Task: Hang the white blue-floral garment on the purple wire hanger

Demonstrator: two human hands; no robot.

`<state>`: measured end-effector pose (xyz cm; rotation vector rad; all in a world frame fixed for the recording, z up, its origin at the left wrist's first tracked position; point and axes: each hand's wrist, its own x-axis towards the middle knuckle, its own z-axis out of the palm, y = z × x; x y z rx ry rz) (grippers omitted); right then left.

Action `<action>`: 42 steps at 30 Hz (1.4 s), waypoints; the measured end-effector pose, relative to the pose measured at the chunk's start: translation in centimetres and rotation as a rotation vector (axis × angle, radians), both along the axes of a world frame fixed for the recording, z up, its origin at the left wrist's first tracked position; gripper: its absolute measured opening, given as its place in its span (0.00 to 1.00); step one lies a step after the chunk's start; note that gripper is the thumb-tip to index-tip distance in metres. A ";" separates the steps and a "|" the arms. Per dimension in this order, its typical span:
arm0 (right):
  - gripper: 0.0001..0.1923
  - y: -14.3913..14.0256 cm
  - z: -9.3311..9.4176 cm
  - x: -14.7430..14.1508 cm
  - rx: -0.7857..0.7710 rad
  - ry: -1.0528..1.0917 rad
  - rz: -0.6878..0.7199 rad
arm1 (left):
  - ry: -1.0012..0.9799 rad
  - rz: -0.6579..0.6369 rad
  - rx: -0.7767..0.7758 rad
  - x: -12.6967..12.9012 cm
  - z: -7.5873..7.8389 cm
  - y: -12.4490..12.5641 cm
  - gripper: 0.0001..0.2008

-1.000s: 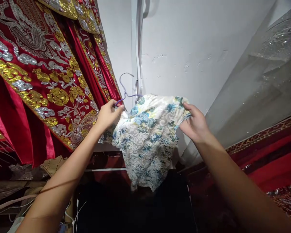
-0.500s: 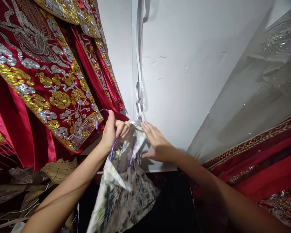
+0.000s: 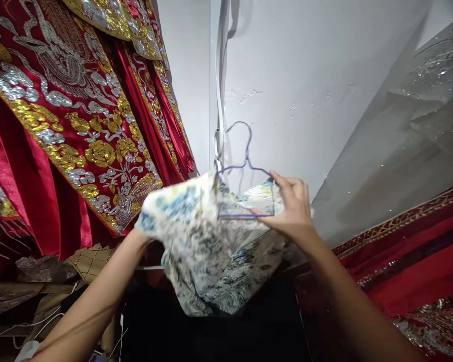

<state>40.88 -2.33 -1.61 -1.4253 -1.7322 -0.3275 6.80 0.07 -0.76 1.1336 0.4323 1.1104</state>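
We hold the thin purple wire hanger (image 3: 245,173) in our right hand (image 3: 292,211), grip closed on its shoulder. Our left hand is hidden under the soft, light blue-floral cream garment (image 3: 207,246), its grip unreadable. The limp cloth seems likely to slip; better held at the shoulders.

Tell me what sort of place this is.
Probably a costume or garment storage room. Red robes with gold and silver embroidery hang at the left, and the right hand holds a purple wire hanger carrying a floral garment.

Upper left: red embroidered robes (image 3: 71,125) | centre: white wall (image 3: 294,75) | right: grey sequinned cloth (image 3: 407,136) | lower right: red fabric (image 3: 419,271)
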 end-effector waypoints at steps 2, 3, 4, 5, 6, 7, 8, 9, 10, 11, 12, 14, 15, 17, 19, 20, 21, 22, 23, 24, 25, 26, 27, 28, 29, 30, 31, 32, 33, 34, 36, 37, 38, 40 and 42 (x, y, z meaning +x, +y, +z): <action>0.51 0.4 0.9 1.3 0.005 0.024 -0.041 | 0.019 0.000 -0.061 -0.7 -3.0 0.4 0.33; 0.50 0.6 1.5 1.5 0.013 0.014 -0.039 | 0.045 -0.001 -0.100 -0.8 -4.6 0.4 0.36; 0.49 0.7 2.1 1.3 0.020 -0.004 -0.034 | 0.073 0.023 -0.139 -0.7 -6.1 0.2 0.39; 0.49 0.9 2.8 0.9 0.025 -0.029 -0.031 | 0.116 0.069 -0.165 -0.4 -7.7 -0.1 0.39; 0.49 1.0 3.4 0.4 0.030 -0.054 -0.034 | 0.189 0.123 -0.169 0.0 -9.2 -0.7 0.38; 0.49 1.0 3.9 -0.3 0.034 -0.077 -0.041 | 0.282 0.159 -0.152 0.4 -10.5 -1.3 0.37; 0.49 1.0 4.2 -1.0 0.039 -0.094 -0.050 | 0.364 0.179 -0.133 1.0 -11.8 -2.1 0.37; 0.49 1.0 4.4 -1.6 0.045 -0.102 -0.062 | 0.417 0.195 -0.118 1.6 -12.9 -2.8 0.37; 0.50 1.0 4.4 -2.1 0.051 -0.101 -0.075 | 0.440 0.206 -0.116 2.2 -13.9 -3.5 0.38; 0.50 1.0 4.3 -2.5 0.058 -0.092 -0.083 | 0.428 0.222 -0.130 2.9 -14.8 -4.1 0.38; 0.49 1.1 4.2 -2.7 0.063 -0.080 -0.085 | 0.393 0.244 -0.156 3.5 -15.5 -4.6 0.39; 0.48 1.4 4.0 -2.8 0.068 -0.051 -0.072 | 0.316 0.281 -0.211 4.6 -16.5 -5.1 0.39; 0.48 1.7 3.9 -2.8 0.071 -0.036 -0.059 | 0.287 0.300 -0.226 5.1 -16.8 -5.1 0.38; 0.49 2.1 4.0 -3.0 0.070 -0.012 -0.021 | 0.248 0.344 -0.229 5.9 -17.2 -5.2 0.38; 0.50 2.2 4.3 -3.4 0.058 -0.009 0.038 | 0.217 0.396 -0.236 6.5 -17.2 -5.2 0.37; 0.50 2.1 4.4 -3.7 0.051 -0.018 0.072 | 0.205 0.426 -0.249 6.7 -17.2 -5.3 0.37; 0.50 1.9 4.5 -3.9 0.043 -0.031 0.108 | 0.199 0.450 -0.269 6.8 -17.2 -5.5 0.37; 0.50 1.5 4.4 -4.0 0.032 -0.045 0.147 | 0.203 0.469 -0.291 7.0 -17.1 -5.8 0.36; 0.49 1.1 4.2 -4.0 0.017 -0.052 0.186 | 0.215 0.486 -0.308 7.1 -17.1 -6.2 0.36; 0.48 0.5 3.8 -4.0 -0.003 -0.042 0.222 | 0.232 0.504 -0.326 7.2 -17.1 -6.7 0.36; 0.47 -0.1 3.0 -4.0 -0.025 -0.003 0.265 | 0.252 0.520 -0.353 7.4 -17.2 -7.2 0.37; 0.45 -0.7 1.9 -4.0 -0.037 0.074 0.323 | 0.264 0.532 -0.387 7.6 -17.2 -7.8 0.38; 0.44 -1.5 0.4 -4.2 -0.029 0.195 0.389 | 0.260 0.529 -0.427 7.8 -17.4 -8.5 0.40; 0.42 -2.2 -1.5 -4.5 -0.015 0.351 0.449 | 0.241 0.515 -0.470 8.1 -17.5 -9.1 0.41; 0.42 -2.9 -3.7 -5.0 0.047 0.549 0.515 | 0.213 0.492 -0.505 8.4 -17.6 -9.6 0.41; 0.37 -3.6 -6.1 -5.7 0.105 0.749 0.503 | 0.182 0.463 -0.522 8.8 -17.7 -10.1 0.41; 0.30 -4.3 -8.6 -6.5 0.103 0.914 0.421 | 0.158 0.439 -0.515 9.1 -17.7 -10.5 0.41; 0.23 -4.9 -11.0 -7.3 0.055 1.055 0.314 | 0.148 0.425 -0.492 9.5 -17.7 -10.8 0.40; 0.19 -5.5 -13.0 -8.0 -0.028 1.149 0.226 | 0.153 0.418 -0.461 9.7 -17.7 -11.0 0.40; 0.15 -5.9 -14.6 -8.7 -0.151 1.202 0.195 | 0.167 0.413 -0.431 9.9 -17.6 -11.2 0.39; 0.15 -6.5 -16.1 -9.6 -0.358 1.219 0.240 | 0.190 0.391 -0.397 10.0 -17.4 -11.3 0.39; 0.17 -6.6 -16.1 -9.8 -0.418 1.200 0.281 | 0.197 0.388 -0.393 10.0 -17.3 -11.3 0.38; 0.19 -6.7 -15.7 -9.8 -0.445 1.175 0.322 | 0.202 0.391 -0.393 9.9 -17.2 -11.3 0.38; 0.16 -6.7 -14.5 -9.6 -0.426 1.141 0.371 | 0.205 0.416 -0.391 9.9 -17.1 -11.2 0.36; 0.10 -6.9 -13.5 -9.4 -0.376 1.120 0.400 | 0.196 0.442 -0.382 9.9 -17.1 -11.2 0.36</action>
